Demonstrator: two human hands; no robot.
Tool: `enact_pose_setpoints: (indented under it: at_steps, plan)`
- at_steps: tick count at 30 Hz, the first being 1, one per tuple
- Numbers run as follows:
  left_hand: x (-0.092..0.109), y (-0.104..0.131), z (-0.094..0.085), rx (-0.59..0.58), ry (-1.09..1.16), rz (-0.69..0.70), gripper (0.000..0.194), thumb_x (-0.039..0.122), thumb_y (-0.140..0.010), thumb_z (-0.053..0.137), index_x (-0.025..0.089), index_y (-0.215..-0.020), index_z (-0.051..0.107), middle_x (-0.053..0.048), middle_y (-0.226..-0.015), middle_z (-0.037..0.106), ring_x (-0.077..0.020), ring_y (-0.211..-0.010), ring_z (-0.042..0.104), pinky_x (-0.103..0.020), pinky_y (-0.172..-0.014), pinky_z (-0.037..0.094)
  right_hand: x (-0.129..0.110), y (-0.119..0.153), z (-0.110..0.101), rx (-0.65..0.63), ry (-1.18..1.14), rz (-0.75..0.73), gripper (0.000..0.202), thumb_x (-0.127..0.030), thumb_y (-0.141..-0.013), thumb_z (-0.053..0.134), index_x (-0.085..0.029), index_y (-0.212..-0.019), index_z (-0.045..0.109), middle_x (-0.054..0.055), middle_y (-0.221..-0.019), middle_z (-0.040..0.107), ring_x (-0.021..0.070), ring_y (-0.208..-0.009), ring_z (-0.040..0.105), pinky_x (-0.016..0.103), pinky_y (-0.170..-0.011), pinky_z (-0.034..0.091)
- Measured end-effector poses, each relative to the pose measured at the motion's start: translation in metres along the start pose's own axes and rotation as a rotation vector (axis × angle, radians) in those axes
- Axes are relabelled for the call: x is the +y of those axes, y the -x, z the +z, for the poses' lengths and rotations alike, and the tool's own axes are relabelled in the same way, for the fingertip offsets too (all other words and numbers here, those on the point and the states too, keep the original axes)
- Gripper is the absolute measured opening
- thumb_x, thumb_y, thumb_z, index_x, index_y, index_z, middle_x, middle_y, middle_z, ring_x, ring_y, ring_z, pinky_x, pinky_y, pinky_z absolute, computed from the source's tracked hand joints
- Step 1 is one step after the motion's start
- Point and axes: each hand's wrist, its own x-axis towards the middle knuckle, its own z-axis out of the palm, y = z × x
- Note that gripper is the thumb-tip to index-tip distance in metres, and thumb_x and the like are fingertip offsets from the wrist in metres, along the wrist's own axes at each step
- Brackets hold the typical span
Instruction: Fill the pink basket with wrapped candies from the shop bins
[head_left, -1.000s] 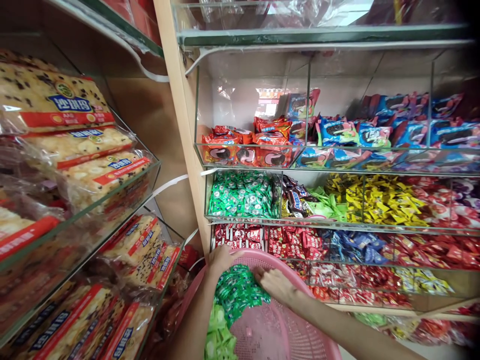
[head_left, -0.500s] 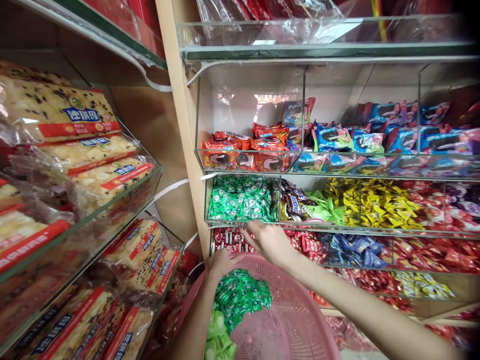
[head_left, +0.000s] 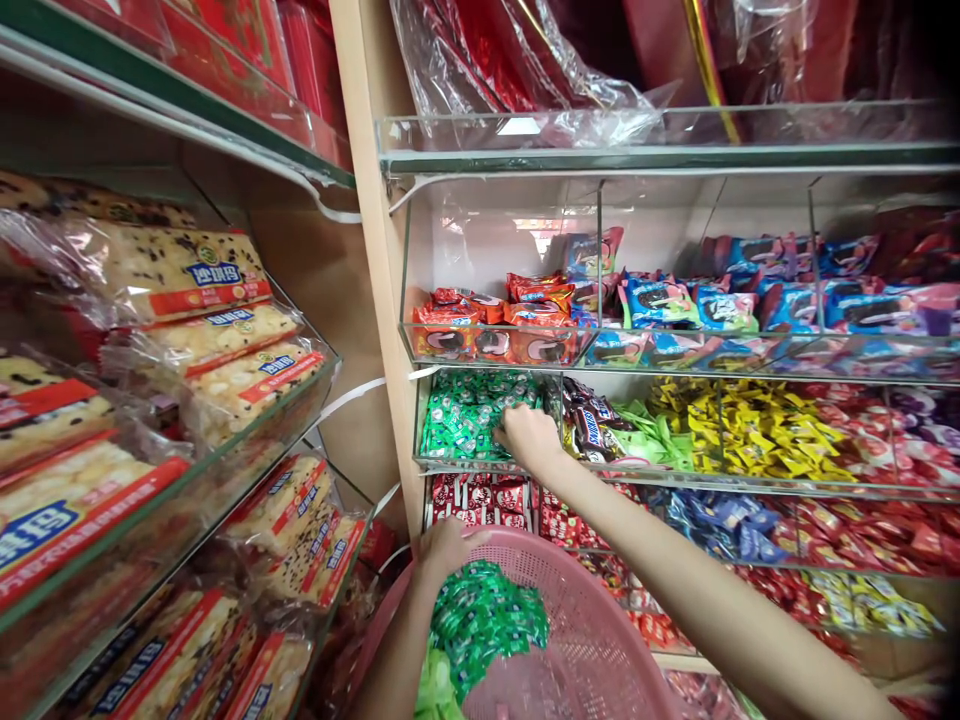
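My left hand (head_left: pixel 446 550) grips the far left rim of a pink plastic basket (head_left: pixel 630 640). Inside the basket lie a heap of green-wrapped candies (head_left: pixel 487 620) and some light-green packets (head_left: pixel 436 685). My right hand (head_left: pixel 531 438) is over the front edge of a clear bin, against more green-wrapped candies (head_left: pixel 465 415). Its fingers are curled inward, and whatever they hold, if anything, is hidden.
Beside the green candies sit dark-wrapped bars (head_left: pixel 589 415) and yellow-wrapped candies (head_left: pixel 750 430). A clear shelf front (head_left: pixel 637 345) runs above, with red and blue snack packs. Wrapped pastry bars (head_left: pixel 202 270) fill the left shelves, near a wooden post (head_left: pixel 382 260).
My right hand has risen from above the basket's far rim to the green candies in the bin. My left hand stays on the rim. The view has tilted upward slightly.
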Motion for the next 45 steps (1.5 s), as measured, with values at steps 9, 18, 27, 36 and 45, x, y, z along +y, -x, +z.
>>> enact_pose_setpoints:
  at_steps: [9, 18, 27, 36, 45]
  plan:
    - [0.001, 0.001, -0.001, -0.003, 0.005, -0.019, 0.067, 0.078, -0.072, 0.034, 0.02, -0.081, 0.068, -0.01, -0.088, 0.07, -0.0236, -0.083, 0.064, -0.026, -0.064, 0.041, 0.021, -0.005, 0.007, 0.069, -0.105, -0.06, 0.026, -0.027, -0.088, 0.043, -0.014, -0.088, 0.065, 0.014, -0.088, 0.067, 0.0218, -0.077, 0.065, 0.026, -0.061, 0.04]
    - [0.001, 0.001, 0.0, -0.007, 0.015, -0.018, 0.068, 0.078, -0.071, 0.034, 0.021, -0.084, 0.068, -0.011, -0.091, 0.07, -0.0244, -0.085, 0.065, -0.027, -0.066, 0.042, 0.033, -0.013, -0.002, 0.009, -0.387, -0.368, 0.018, -0.023, -0.084, 0.049, -0.017, -0.074, 0.062, 0.002, -0.064, 0.059, 0.0126, -0.061, 0.05, 0.023, -0.058, 0.029]
    - [0.003, 0.003, -0.004, -0.017, 0.011, -0.03, 0.069, 0.079, -0.07, 0.035, 0.021, -0.088, 0.068, -0.01, -0.093, 0.07, -0.0238, -0.089, 0.064, -0.026, -0.069, 0.043, 0.034, -0.013, 0.023, 0.008, -0.307, -0.543, 0.014, -0.018, -0.086, 0.051, -0.014, -0.079, 0.062, 0.006, -0.083, 0.057, 0.014, -0.075, 0.053, 0.024, -0.067, 0.036]
    - [0.005, 0.003, -0.005, -0.011, 0.01, 0.016, 0.07, 0.079, -0.072, 0.032, 0.02, -0.085, 0.068, -0.011, -0.092, 0.07, -0.0239, -0.086, 0.065, -0.026, -0.067, 0.043, 0.024, 0.051, -0.003, 0.184, -0.519, -0.54, 0.027, -0.024, -0.093, 0.039, -0.016, -0.113, 0.056, 0.008, -0.095, 0.057, 0.0172, -0.089, 0.054, 0.029, -0.076, 0.041]
    - [0.006, 0.004, -0.004, -0.016, 0.017, -0.017, 0.072, 0.08, -0.07, 0.034, 0.018, -0.084, 0.068, -0.012, -0.089, 0.07, -0.0243, -0.085, 0.065, -0.026, -0.065, 0.043, 0.027, 0.129, 0.11, -0.234, -0.423, -0.493, 0.02, -0.018, -0.09, 0.042, -0.018, -0.099, 0.06, 0.007, -0.098, 0.059, 0.0167, -0.085, 0.058, 0.025, -0.07, 0.045]
